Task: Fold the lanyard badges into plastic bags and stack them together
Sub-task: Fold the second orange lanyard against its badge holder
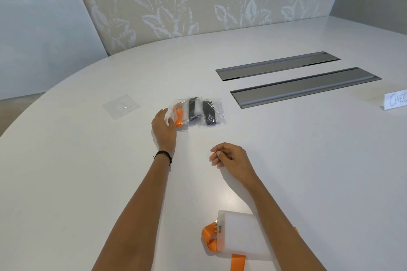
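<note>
The left hand [164, 126] is reaching out flat over the smooth white counter [88, 171], fingers spread loosely apart and gripping nothing, its fingertips touching the near-left edge of a crinkly clear plastic bag holding a folded orange lanyard badge [180, 114]. A thin black cord bracelet [163, 154] is circling that wrist. Overlapping the orange bag on its right are lying two more glossy clear bags, each with a folded black lanyard inside [193, 109] [210, 114], the three forming a loose row toward the middle of the counter. The right hand [229, 156] is hovering or resting just above the counter nearer the person, fingers curled softly inward with the thumb against them, holding nothing that can be seen. Under the right forearm, at the near edge of the counter, a frosted, rounded-corner badge holder [240, 235] is lying flat with a flat orange ribbon [209, 237] clipped on by a small metal ring. Left of the bagged row, toward the curved far-left edge, an empty flat clear bag [121, 106] is lying. Beyond, two long grey metal cable flaps [277, 65] [306, 87] are sitting flush in the surface, and a folded white paper sign [395, 100] is standing at the right edge.
</note>
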Demonstrator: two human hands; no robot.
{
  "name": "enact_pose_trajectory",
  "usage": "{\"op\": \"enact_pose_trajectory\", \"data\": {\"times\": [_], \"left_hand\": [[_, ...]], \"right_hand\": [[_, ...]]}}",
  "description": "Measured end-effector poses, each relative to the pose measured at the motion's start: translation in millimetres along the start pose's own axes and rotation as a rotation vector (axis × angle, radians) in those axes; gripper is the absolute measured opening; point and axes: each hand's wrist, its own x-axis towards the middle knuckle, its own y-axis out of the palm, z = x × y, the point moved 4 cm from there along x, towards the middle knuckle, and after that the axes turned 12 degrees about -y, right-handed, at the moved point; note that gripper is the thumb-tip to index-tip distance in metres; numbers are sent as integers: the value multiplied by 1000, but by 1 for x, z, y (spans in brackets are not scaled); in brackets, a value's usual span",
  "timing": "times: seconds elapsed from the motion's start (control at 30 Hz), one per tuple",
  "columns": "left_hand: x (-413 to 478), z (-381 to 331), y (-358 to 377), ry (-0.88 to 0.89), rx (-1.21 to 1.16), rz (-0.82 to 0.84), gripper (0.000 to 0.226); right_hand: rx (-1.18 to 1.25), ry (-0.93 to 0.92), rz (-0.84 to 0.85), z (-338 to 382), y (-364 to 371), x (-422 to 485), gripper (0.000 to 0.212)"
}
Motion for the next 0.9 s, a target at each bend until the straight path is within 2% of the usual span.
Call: {"op": "enact_pose_trajectory", "data": {"times": [0.3,0.43,0.53,0.6,0.67,0.73,0.9], "left_hand": [[-32,5,-11,128,94,114,42],[-56,1,-17,227,18,203,38],[-81,-1,-22,210,-91,360,31],[-100,-3,-21,185,-99,569,29],[-118,-5,-22,226,-21,750,23],[-131,-8,-26,310,79,849,15],[-169,-21,-40,424,172,1057,19]], "right_hand": [[-34,-6,-35,1,0,-1,27],[-54,-1,-28,4,-2,-2,28],[-66,6,4,7,-3,-2,26],[-70,8,25,9,-4,-2,26],[-71,7,41,12,-4,-5,25],[-74,2,60,14,-4,-7,26],[-97,2,116,17,-5,-16,28]]}}
